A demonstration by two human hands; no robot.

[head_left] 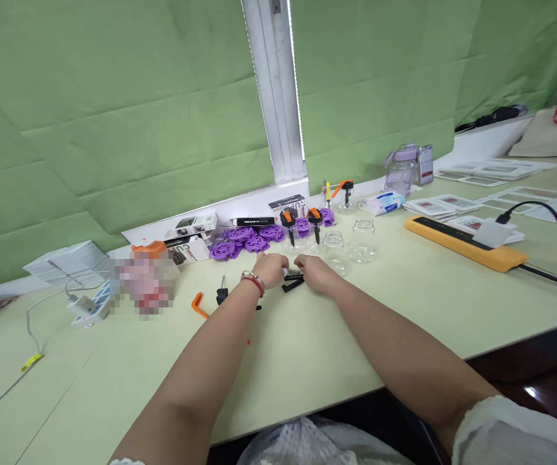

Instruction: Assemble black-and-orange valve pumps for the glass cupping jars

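My left hand [271, 270], with a bracelet and a red cord at the wrist, is closed over the table with curled fingers. Close beside it, my right hand [315, 272] is also closed. What either hand pinches is too small and hidden to tell. Right below and between my fingertips lie black parts [293, 285], with a small ridged or coiled metal-looking piece [294, 272] above them. Just beyond my hands stand glass jars with black and orange grinder tops [315, 219] and bare glass jars [363, 242]. Left of my forearm lie an orange crank handle [199, 305] and a black part with a metal rod [222, 294].
Purple wheel-shaped pieces [244, 239] and product boxes [188, 250] line the wall. A yellow power strip [466, 243], papers [445, 205], a tissue pack [382, 203] and a lilac bottle [401, 171] stand right. A white power strip [91, 309] with cables lies left.
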